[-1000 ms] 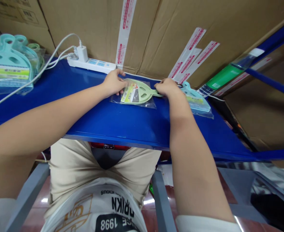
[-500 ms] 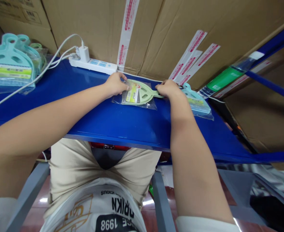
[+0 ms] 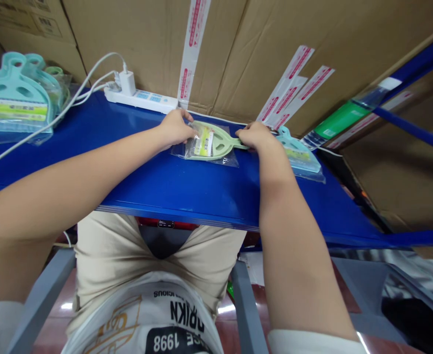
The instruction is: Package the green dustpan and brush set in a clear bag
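Observation:
A small light green dustpan lies on the blue shelf in a clear plastic bag, its handle pointing right. A yellow and white label card shows inside the bag. At the bag's left, wide end, my left hand has its fingers closed on the edge. My right hand is closed around the end of the handle, hiding its tip. Just beyond the right wrist sits a bagged light blue dustpan, partly covered by that arm.
Several bagged dustpans stand at the far left. A white power strip with plugs and cables lies along the cardboard wall. A bottle with a green label leans at the right beside a blue frame bar.
The label card in the bag has shifted slightly to the right and now covers the dark striped patch beside it. Both hands stay almost in place.

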`<state>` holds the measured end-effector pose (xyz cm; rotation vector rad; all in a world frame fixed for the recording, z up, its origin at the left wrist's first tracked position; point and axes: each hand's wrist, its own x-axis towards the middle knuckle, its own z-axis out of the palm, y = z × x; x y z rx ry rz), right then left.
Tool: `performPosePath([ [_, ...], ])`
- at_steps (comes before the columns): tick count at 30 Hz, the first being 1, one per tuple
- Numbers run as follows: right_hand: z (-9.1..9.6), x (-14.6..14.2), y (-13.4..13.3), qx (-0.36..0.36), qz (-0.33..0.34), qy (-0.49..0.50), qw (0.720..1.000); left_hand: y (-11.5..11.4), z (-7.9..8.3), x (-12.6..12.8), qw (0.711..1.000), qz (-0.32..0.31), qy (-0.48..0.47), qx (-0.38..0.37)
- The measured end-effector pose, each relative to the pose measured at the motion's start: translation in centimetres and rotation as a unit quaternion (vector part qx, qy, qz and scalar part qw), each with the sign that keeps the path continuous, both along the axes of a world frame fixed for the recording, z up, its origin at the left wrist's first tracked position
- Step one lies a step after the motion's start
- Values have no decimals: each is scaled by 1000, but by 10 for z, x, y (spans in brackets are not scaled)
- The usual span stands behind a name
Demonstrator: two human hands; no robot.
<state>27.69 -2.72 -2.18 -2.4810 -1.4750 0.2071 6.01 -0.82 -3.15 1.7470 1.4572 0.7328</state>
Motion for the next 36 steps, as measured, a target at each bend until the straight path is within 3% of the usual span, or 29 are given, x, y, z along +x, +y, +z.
performPosePath([
  [5,1,0,-1,-1,8,4,1000,5,-4,-3,1000,-10,1,5],
  [11,0,2,0,0,4,3,1000,11,-9,-12,992,-109,27,48],
  [18,-1,3,1,-2,14,11,1000,-4,5,-7,997,-65,29,0],
  [26,0,0,-1,-1,8,15,1000,5,-1,-6,999,-33,-4,-9],
  [32,0,2,0,1,11,17,1000,4,2,-6,998,-63,13,-15],
  [36,-2,3,2,5,9,9,1000,2,-1,-7,993,-102,44,34],
])
